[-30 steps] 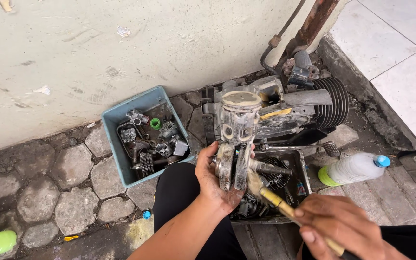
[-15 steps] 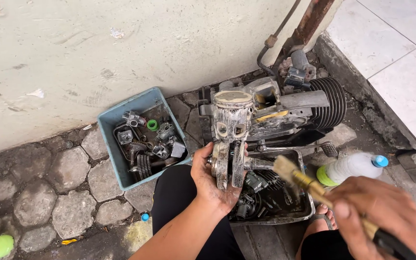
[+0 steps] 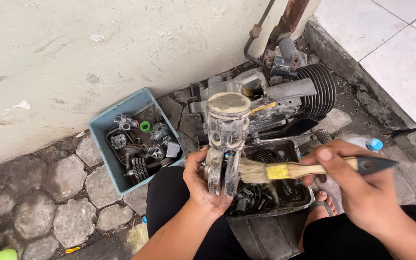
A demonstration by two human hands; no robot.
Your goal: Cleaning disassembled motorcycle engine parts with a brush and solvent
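Observation:
My left hand grips the lower end of a dirty piston with its connecting rod, held upright over a black metal pan of oily parts. My right hand holds a paintbrush level, its black handle pointing right. The pale bristles touch the right side of the rod. A finned engine block lies just behind the piston.
A blue plastic tray with several small engine parts sits to the left on the stone paving. A plastic bottle with a blue cap lies to the right. A pale wall and a rusty pipe stand behind. White tiles lie at the upper right.
My right hand has risen from the lower right and swung the brush level against the rod. The left hand holds the piston in about the same place.

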